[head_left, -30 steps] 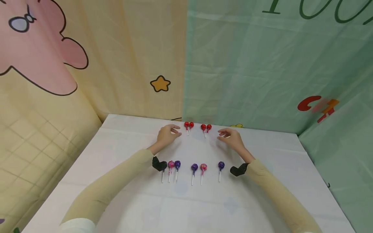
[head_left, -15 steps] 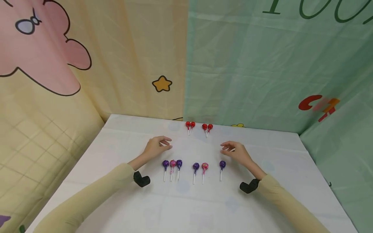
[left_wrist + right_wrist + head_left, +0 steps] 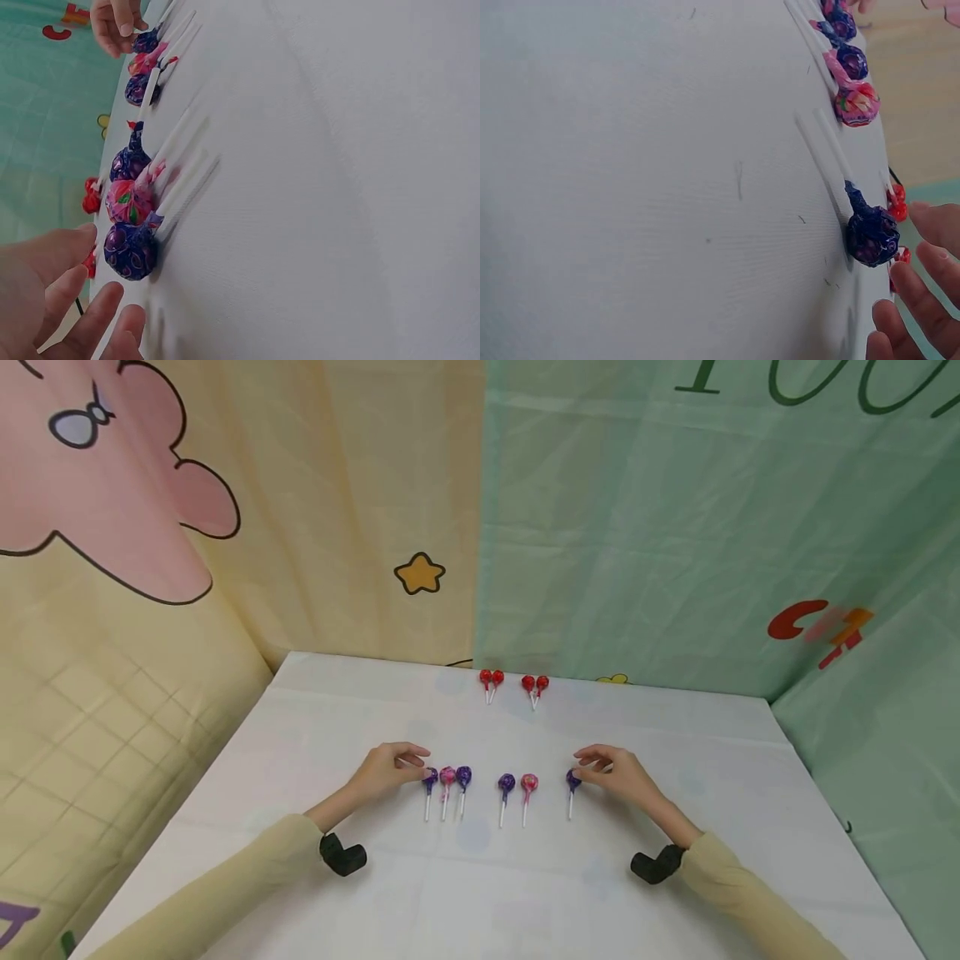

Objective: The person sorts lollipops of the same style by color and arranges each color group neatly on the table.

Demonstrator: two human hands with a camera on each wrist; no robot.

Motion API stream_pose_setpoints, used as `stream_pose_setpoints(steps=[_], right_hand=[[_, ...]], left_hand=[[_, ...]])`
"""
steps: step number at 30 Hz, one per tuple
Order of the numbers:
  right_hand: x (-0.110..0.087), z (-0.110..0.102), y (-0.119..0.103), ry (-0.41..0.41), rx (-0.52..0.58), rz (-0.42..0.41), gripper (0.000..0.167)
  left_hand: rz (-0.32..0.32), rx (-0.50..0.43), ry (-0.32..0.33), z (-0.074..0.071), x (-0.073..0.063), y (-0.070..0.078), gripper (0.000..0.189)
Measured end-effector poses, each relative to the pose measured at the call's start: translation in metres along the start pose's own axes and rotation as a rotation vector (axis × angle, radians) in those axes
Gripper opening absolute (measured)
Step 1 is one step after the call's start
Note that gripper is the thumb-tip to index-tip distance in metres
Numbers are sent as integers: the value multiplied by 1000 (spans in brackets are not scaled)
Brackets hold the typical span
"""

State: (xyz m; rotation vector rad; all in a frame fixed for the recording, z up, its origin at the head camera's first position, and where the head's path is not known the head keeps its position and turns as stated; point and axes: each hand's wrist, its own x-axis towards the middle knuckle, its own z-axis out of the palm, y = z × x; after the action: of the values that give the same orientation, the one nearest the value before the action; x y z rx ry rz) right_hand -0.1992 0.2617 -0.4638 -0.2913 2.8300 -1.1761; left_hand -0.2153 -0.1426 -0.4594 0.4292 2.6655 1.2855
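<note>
Head view: my loosely spread left hand (image 3: 386, 769) overlaps the leftmost round purple-wrapped lollipop (image 3: 431, 782); my right hand (image 3: 617, 772), likewise spread, the rightmost purple lollipop (image 3: 572, 783). Left wrist: my thumb (image 3: 64, 253) part-hides a red lollipop (image 3: 90, 264). Right wrist: contact seems uncertain.

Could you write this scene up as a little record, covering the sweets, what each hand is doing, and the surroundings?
Near row: four purple lollipops and two pink lollipops, grouped three, two, one from the left
Far row: four red lollipops, in two pairs
Left hand: fingers apart, beside the leftmost purple lollipop
Right hand: fingers apart, beside the rightmost purple lollipop
Touching: unclear
Surface: white table
Backdrop: yellow and green cloth
</note>
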Motion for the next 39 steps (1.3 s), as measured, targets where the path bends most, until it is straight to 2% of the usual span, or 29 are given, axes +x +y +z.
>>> stream_pose_setpoints(steps=[5,12,23,27,30,39], right_hand=[[-7,2,4,-7,-4,-1,31],[-12,5,5,-4,5,0,30],[-10,13,4,8,-23,21,32],[-10,14,4,8,-32,29,31],[-9,14,4,5,-24,43,32],[-9,13,6,-1,-5,72,33]], left_hand=[[-23,-26,-13,3,-6,1,33],[-37,-15,5,8,-6,-1,33],[5,17,15,13,-4,-7,26],[1,22,25,15,-3,-7,26],[-6,23,39,16,-4,-8,26],[26,29,83,19,-5,-8,24]])
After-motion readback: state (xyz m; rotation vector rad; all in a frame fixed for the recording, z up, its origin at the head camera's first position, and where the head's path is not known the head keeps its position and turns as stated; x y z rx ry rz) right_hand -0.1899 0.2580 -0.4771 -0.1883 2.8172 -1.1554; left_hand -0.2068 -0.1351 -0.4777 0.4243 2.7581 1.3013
